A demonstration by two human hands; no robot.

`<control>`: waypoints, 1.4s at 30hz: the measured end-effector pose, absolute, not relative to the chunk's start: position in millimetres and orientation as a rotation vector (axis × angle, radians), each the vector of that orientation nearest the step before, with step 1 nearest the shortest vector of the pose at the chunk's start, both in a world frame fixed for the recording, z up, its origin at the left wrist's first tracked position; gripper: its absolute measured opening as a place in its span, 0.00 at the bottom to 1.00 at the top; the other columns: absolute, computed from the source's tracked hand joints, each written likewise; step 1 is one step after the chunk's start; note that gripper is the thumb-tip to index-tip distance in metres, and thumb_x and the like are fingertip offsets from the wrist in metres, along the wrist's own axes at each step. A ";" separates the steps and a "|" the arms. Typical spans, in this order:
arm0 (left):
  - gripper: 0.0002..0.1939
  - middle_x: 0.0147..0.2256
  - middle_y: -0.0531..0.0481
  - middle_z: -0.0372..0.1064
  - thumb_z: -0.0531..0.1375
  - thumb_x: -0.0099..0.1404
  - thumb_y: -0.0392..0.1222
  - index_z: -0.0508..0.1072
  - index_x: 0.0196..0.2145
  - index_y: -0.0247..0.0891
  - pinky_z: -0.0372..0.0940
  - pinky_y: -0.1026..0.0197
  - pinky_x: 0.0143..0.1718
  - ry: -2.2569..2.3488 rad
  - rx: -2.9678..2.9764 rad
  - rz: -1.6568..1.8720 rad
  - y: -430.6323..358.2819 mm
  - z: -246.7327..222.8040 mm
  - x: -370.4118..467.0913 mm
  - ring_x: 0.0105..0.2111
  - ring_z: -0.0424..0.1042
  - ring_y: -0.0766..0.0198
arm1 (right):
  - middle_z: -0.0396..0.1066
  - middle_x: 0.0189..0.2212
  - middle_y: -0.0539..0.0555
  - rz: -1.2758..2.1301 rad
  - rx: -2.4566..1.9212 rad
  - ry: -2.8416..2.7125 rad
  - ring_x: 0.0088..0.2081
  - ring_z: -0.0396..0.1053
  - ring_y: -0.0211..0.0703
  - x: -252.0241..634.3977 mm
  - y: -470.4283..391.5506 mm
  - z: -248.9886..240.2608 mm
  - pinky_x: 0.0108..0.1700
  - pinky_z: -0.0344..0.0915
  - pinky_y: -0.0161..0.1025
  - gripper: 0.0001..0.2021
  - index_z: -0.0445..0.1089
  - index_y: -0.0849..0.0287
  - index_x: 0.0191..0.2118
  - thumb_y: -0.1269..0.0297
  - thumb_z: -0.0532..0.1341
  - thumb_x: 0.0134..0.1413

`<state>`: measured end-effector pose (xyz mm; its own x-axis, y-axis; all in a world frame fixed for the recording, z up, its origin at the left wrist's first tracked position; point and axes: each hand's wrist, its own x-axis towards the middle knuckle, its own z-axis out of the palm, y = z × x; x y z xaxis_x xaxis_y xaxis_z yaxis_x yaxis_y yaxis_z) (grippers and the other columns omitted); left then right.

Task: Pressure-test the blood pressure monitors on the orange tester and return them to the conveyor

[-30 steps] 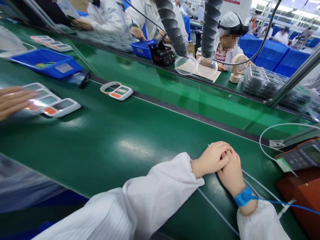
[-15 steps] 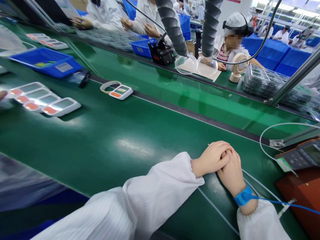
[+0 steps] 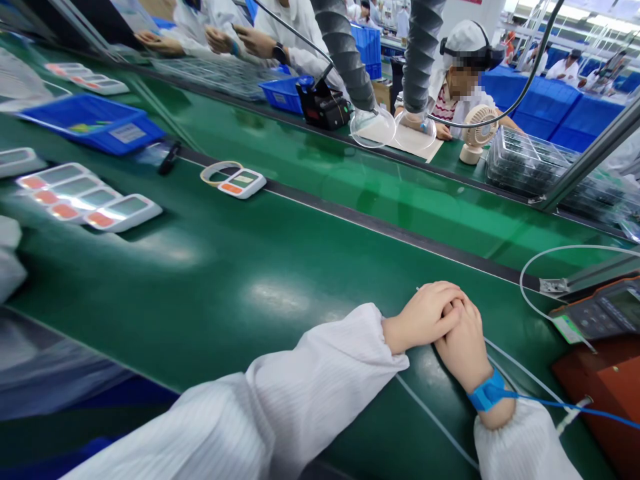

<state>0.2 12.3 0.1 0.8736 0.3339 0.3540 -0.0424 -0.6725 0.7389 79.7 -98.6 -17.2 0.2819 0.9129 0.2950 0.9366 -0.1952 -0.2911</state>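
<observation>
Your left hand (image 3: 423,319) lies folded over your right hand (image 3: 463,347) on the belt (image 3: 225,280), both closed on nothing, idle since the nearest units (image 3: 85,197) sit well apart upstream

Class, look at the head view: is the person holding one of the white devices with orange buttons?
No: the left hand and right hand rest clasped together on the green belt, far from the white devices.

Label on the blue bin (image 3: 90,123) too blurred; nothing legible.
</observation>
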 end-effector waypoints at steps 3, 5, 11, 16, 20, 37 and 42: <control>0.14 0.49 0.42 0.73 0.53 0.66 0.39 0.73 0.47 0.36 0.63 0.48 0.57 0.205 2.240 0.606 12.2 0.6 0.0 0.52 0.69 0.54 | 0.69 0.53 0.60 -0.054 -2.153 -1.667 0.59 0.60 0.55 80.5 -98.7 -17.3 0.60 0.56 0.53 0.18 0.67 0.60 0.56 0.69 0.55 0.61; 0.14 0.49 0.41 0.73 0.53 0.66 0.38 0.73 0.47 0.36 0.63 0.48 0.57 0.203 2.239 0.610 12.2 0.5 0.1 0.52 0.69 0.54 | 0.69 0.53 0.60 -0.053 -2.155 -1.666 0.58 0.61 0.54 80.5 -98.6 -17.1 0.60 0.56 0.52 0.18 0.68 0.60 0.56 0.69 0.55 0.61; 0.14 0.49 0.42 0.73 0.53 0.66 0.39 0.72 0.47 0.37 0.63 0.48 0.57 0.202 2.235 0.616 12.1 -0.3 -0.1 0.52 0.70 0.54 | 0.70 0.52 0.60 -0.073 -2.162 -1.641 0.58 0.61 0.54 77.7 -97.9 -14.6 0.60 0.57 0.52 0.19 0.68 0.59 0.56 0.70 0.54 0.60; 0.14 0.49 0.42 0.73 0.53 0.67 0.39 0.72 0.47 0.36 0.63 0.48 0.57 0.202 2.231 0.608 12.2 0.3 -0.2 0.52 0.69 0.54 | 0.70 0.52 0.60 -0.072 -2.163 -1.633 0.58 0.61 0.55 76.6 -97.9 -13.5 0.59 0.56 0.52 0.19 0.67 0.60 0.56 0.69 0.54 0.60; 0.14 0.48 0.42 0.73 0.52 0.67 0.39 0.72 0.46 0.37 0.63 0.48 0.57 0.200 2.231 0.606 12.4 -0.1 0.3 0.52 0.70 0.55 | 0.70 0.52 0.60 -0.077 -2.168 -1.639 0.58 0.61 0.55 76.6 -98.0 -13.8 0.59 0.57 0.52 0.19 0.67 0.59 0.56 0.69 0.54 0.60; 0.14 0.48 0.43 0.73 0.52 0.66 0.40 0.72 0.46 0.39 0.63 0.49 0.57 0.202 2.216 0.595 12.3 1.4 0.0 0.52 0.70 0.55 | 0.69 0.53 0.60 -0.090 -2.163 -1.638 0.58 0.61 0.55 77.0 -98.7 -15.2 0.59 0.57 0.52 0.19 0.68 0.60 0.56 0.69 0.54 0.60; 0.13 0.48 0.44 0.74 0.52 0.66 0.40 0.72 0.46 0.39 0.63 0.50 0.57 0.200 2.211 0.601 12.3 0.5 0.1 0.52 0.70 0.55 | 0.69 0.53 0.61 -0.084 -2.163 -1.624 0.58 0.61 0.56 76.6 -98.7 -15.2 0.59 0.57 0.53 0.19 0.68 0.59 0.56 0.68 0.53 0.61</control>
